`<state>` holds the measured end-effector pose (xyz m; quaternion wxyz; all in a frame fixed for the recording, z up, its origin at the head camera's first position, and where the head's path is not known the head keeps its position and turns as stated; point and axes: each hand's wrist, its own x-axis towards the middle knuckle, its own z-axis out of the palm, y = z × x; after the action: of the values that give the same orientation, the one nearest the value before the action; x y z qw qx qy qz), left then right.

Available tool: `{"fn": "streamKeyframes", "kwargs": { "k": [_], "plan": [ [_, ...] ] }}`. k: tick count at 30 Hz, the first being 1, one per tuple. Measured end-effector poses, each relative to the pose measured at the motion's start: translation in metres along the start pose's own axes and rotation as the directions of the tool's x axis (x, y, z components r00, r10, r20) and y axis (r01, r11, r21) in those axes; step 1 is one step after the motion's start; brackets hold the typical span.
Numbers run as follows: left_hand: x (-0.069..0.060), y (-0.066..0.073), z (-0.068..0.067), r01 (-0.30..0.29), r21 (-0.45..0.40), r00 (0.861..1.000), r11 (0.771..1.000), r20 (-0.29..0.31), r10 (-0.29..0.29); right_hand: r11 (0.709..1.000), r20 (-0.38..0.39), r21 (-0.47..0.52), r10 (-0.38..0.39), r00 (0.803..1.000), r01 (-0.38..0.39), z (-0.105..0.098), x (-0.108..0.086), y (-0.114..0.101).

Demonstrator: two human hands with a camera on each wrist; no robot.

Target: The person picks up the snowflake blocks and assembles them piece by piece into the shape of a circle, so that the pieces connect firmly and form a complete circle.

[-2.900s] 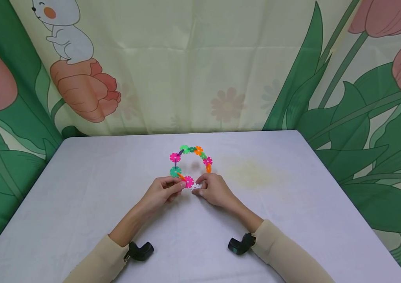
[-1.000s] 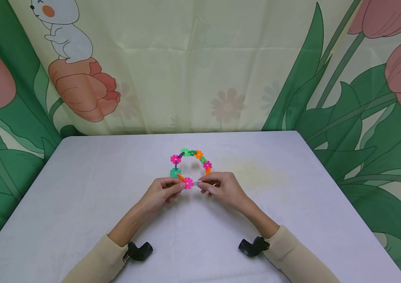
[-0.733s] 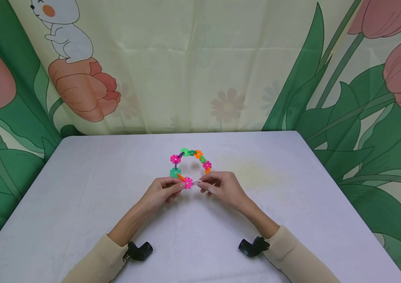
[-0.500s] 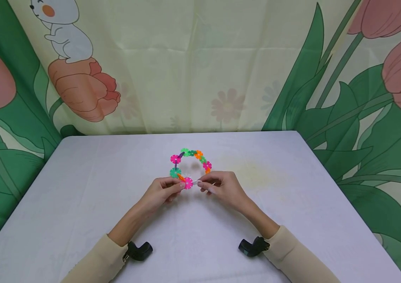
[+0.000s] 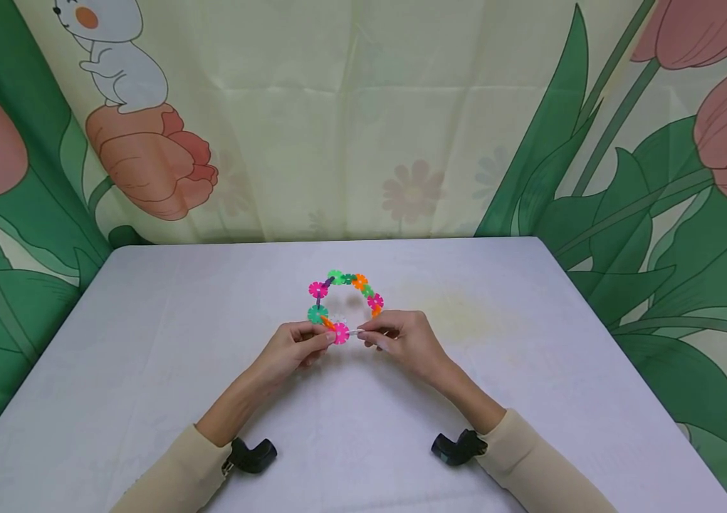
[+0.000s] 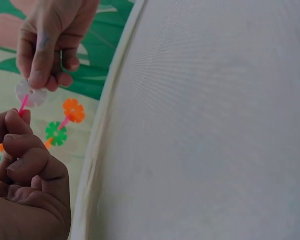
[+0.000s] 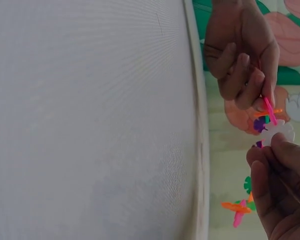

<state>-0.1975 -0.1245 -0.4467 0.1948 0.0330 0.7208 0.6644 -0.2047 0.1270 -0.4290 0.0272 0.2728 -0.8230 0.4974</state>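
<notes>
An arc of snowflake-shaped plastic discs [image 5: 359, 281], in green, orange, pink, purple and teal, curves away beyond both hands. My left hand [image 5: 293, 348] pinches a pink disc [image 5: 341, 333] at the near left end. With thumb and forefinger, my right hand [image 5: 404, 340] holds a white disc [image 6: 24, 91]. Pink and white discs meet edge to edge at an angle in the left wrist view; how deep their slots sit in each other is too small to tell. Behind the right fingers, the arc's right end past an orange disc [image 5: 377, 311] is hidden.
A white-covered table [image 5: 337, 442] lies beneath the hands, with a faint yellowish stain [image 5: 459, 317] to the right. At its far edge hangs a printed curtain [image 5: 350, 142] of tulips and leaves. Black wrist cameras [image 5: 254, 456] jut inward from both cuffs.
My right hand has turned, its forearm swinging outward to the right, and its loosely spread fingers have come together on the white disc. The arc has sunk slightly. My left hand has barely moved.
</notes>
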Motion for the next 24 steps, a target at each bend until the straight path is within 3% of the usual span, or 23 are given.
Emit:
{"fn": "streamKeyframes", "kwargs": {
  "k": [8, 15, 24],
  "plan": [
    [-0.0001, 0.0002, 0.0009, 0.013, 0.010, 1.000, 1.000, -0.005, -0.013, 0.999, -0.011, -0.025, -0.047, 0.999, 0.046, 0.0022, -0.0006, 0.0002],
    [-0.0010, 0.0004, 0.0009, -0.029, 0.005, 1.000, 1.000, 0.010, 0.029, 0.996, -0.022, -0.053, -0.076, 0.997, 0.074, 0.0036, -0.0004, 0.0018],
    [0.0016, -0.0016, 0.0009, -0.017, 0.026, 1.000, 1.000, -0.008, 0.017, 0.992, -0.020, -0.069, -0.108, 0.994, 0.107, 0.0054, -0.0008, 0.0017]
  ]
}}
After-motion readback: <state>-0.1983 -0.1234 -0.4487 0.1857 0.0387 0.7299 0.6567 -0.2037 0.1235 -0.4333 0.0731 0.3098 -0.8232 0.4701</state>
